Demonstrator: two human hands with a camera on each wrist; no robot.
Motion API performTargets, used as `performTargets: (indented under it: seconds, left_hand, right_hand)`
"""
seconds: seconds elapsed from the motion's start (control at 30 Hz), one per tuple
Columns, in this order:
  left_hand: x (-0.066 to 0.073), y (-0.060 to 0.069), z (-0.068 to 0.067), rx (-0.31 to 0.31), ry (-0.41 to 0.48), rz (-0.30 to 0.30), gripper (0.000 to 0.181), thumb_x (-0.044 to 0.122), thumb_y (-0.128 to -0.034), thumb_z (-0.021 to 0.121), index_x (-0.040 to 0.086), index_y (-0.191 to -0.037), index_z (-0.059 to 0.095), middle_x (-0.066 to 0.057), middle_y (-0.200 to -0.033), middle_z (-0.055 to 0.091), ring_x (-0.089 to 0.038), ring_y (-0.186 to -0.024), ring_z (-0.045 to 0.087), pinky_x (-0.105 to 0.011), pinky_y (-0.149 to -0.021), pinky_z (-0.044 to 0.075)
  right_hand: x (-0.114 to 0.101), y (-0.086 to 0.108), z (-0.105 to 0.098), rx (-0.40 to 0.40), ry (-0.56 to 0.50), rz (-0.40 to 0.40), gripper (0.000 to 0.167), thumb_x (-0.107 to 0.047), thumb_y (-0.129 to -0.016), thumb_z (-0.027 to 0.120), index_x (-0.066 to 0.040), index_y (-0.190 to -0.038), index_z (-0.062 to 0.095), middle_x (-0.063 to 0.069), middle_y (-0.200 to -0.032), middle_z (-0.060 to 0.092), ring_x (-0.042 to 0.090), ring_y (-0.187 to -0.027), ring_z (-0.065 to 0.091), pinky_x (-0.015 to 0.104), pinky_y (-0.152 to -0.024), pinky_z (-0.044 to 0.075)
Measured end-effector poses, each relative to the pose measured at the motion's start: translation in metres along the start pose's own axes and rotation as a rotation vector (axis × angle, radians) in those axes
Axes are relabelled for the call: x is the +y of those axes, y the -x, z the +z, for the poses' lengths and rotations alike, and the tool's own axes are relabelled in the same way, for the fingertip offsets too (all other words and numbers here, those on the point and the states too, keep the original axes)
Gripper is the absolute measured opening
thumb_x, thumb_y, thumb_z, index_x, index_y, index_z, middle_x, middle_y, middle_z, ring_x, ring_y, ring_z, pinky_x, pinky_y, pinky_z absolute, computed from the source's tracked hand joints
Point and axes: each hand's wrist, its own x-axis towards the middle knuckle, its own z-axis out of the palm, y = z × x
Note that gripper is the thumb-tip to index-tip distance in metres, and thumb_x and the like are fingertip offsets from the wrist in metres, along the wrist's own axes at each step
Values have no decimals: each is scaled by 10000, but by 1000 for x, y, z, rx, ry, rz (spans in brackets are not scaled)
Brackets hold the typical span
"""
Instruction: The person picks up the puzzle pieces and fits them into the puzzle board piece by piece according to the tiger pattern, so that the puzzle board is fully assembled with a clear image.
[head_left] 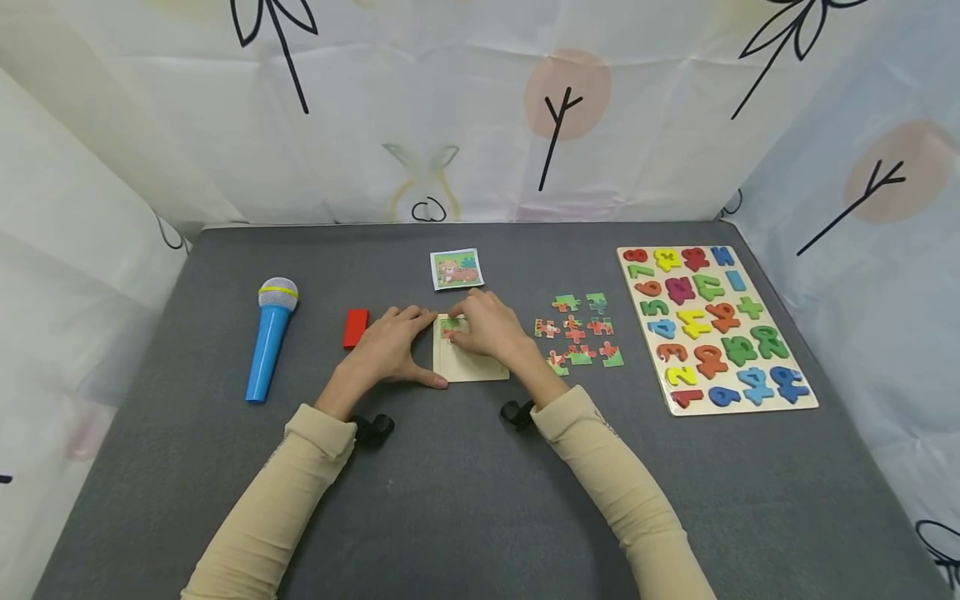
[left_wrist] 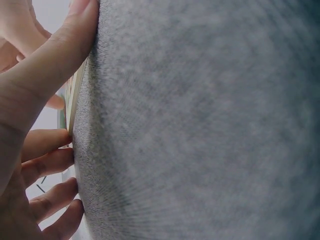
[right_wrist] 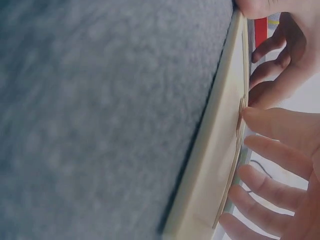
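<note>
- A pale wooden puzzle tray [head_left: 468,370] lies between the hands; which way its long axis runs, I can't tell.
- The left hand [head_left: 386,342] spreads along its left side — thumb at the near corner, fingertips by the far one.
- The right hand [head_left: 491,329] has its fingers parted over the tray, thumb touching a red-and-green jigsaw piece [head_left: 447,326] far-left in it.
- Loose jigsaw pieces [head_left: 575,336] lie rightward — the right hand is nearer.
- Beyond sits a picture card [head_left: 457,269].
</note>
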Motion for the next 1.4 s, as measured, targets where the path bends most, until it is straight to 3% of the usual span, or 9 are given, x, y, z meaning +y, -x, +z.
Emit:
performTargets:
  seconds: [0.3,0.53,0.77,1.4]
  left_hand:
    - [0,0,-1,-6,7,-6,1152,664,-650,881,71,-1542,455,-136,-1508,527,-357,-1272,516,-524,-1066,484]
    - [0,-1,0,-7,2,-6,1153,664,-654,878,71,-1545,449,-139,-1527,516,-366,-1299,511,-540,-1080,475]
    - [1,-1,-1,-8,0,-8,1154,671,-657,872,69,-1545,448,-138,-1533,511,-368,-1314,507,-543,-1091,468]
    - [-1,-1,1,-16,-4,-11,1150,664,-652,880,74,-1543,453,-144,-1519,519,-375,-1298,517,-545,-1087,471]
  right_hand:
    - [4,1,-1,-6,8,-16,328,-217,-923,742,-127,-1238,756,132,-1221,669,325,-1155,593,454,-849,551]
    - [4,1,-1,-3,11,-23,330,-185,-910,738,-119,-1232,759,126,-1191,676,318,-1147,600,390,-773,519]
    - [4,1,1,12,11,-30,319,-246,-932,749,-118,-1224,763,124,-1180,683,303,-1099,600,412,-816,541]
    - [5,1,2,8,27,-31,316,-227,-951,724,-151,-1257,749,116,-1215,672,296,-1091,597,422,-828,546]
